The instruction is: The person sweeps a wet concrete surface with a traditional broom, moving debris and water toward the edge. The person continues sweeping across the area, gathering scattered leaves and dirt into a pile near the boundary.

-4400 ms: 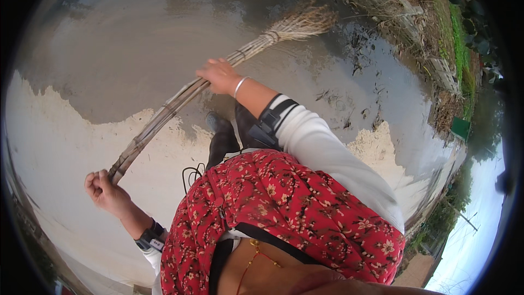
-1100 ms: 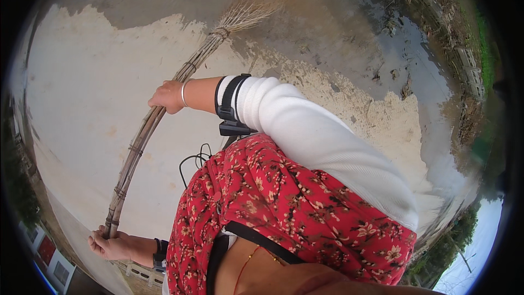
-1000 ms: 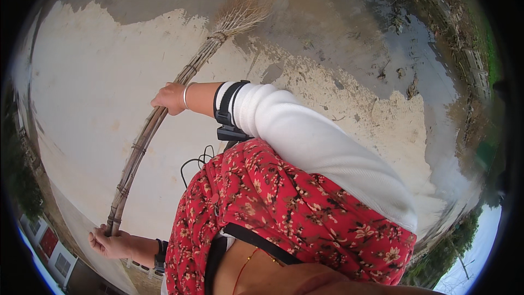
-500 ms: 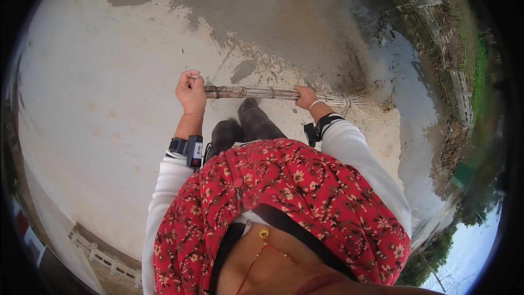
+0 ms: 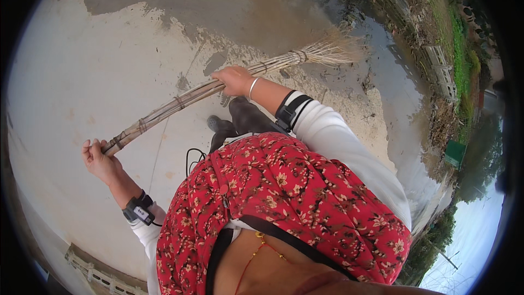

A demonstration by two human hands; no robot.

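Bamboo-coloured sticks bound in a long bundle make up the broom (image 5: 218, 90), which slants across the middle of the frame from lower left to upper right. The left hand (image 5: 100, 161) is curled around its handle end at the left edge, and the right hand (image 5: 236, 80) is wrapped around the shaft near the centre. Its straw head fans out at upper right over wet concrete ground (image 5: 164, 16); pale dry concrete fills the left
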